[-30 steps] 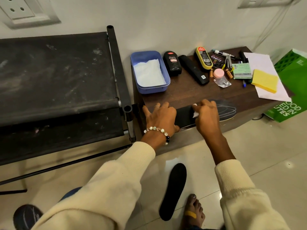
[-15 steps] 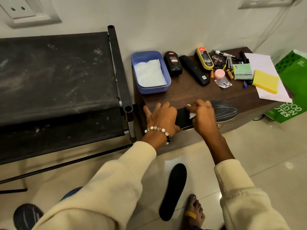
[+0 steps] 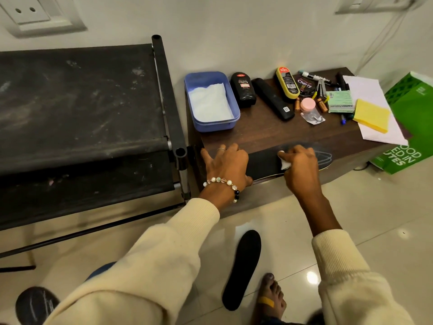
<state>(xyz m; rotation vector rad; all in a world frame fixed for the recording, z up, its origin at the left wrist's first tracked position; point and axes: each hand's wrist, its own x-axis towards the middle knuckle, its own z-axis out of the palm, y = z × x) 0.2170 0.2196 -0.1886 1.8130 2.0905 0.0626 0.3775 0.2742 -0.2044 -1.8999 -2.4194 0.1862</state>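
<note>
A black shoe insole (image 3: 262,164) lies along the front edge of the brown wooden table (image 3: 264,134). My left hand (image 3: 226,166) lies flat on its left end, fingers spread, pressing it down. My right hand (image 3: 301,168) grips a small white wipe (image 3: 284,164) and holds it against the middle of the insole. The insole's right end, with light line markings, shows past my right hand. A second black insole (image 3: 243,268) lies on the tiled floor below.
A blue tub (image 3: 235,109) with white cloth, a black polish bottle (image 3: 243,90), a black brush (image 3: 273,99), a yellow polish sponge (image 3: 287,83), pens, yellow sticky notes (image 3: 371,114) and paper (image 3: 367,90) fill the table's back. A black rack (image 3: 77,106) stands left, a green box (image 3: 412,127) right, my bare foot (image 3: 271,296) below.
My right hand with the wipe slid left along the insole, then a little back to the right. My left hand stayed pressed on the left end.
</note>
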